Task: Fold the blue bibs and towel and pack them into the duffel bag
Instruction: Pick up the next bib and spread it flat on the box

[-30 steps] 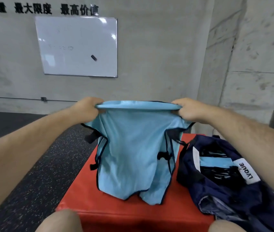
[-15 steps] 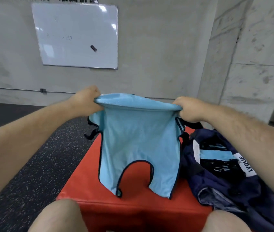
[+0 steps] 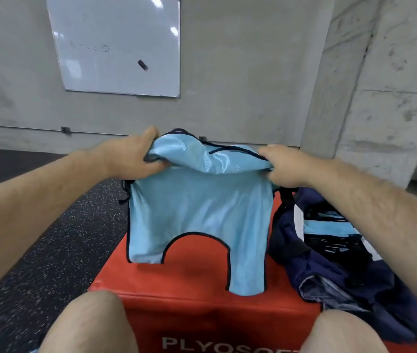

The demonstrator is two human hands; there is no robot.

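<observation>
1. The left hand (image 3: 131, 159), just left of the frame's centre, gripped one upper corner of a light blue mesh bib with black piping (image 3: 202, 207). Its fingers and thumb were curled around bunched fabric.
2. The right hand (image 3: 283, 165), just right of centre, gripped the opposite upper corner, fingers curled tightly over the cloth.
3. Between the two hands, the bib's top edge was folded over and sagged in a loose roll.
4. The rest of the bib hung down through the middle of the frame, showing an arched cut-out along its lower edge. Its lower ends lay against the top of a red padded box (image 3: 197, 273).
5. The box filled the lower centre of the frame. Part of a word in white capitals, "PLYOSO", showed on its front face at the bottom edge.
6. A navy blue fabric duffel bag (image 3: 329, 271) sat open on the right side of the box, just beside the bib and beneath the right forearm.
7. Light blue folded cloth (image 3: 327, 229) showed inside the bag. Whether it was a bib or the towel could not be told.
8. Two bare knees (image 3: 90, 324) rose at the bottom edge, one on each side of the box.
9. Black speckled rubber flooring (image 3: 49, 238) covered the left of the frame.
10. A grey concrete wall (image 3: 240, 72) stood behind.
11. A white rectangular whiteboard (image 3: 115, 44) hung on the wall at upper left, with a small black object (image 3: 142, 65) stuck to it.
</observation>
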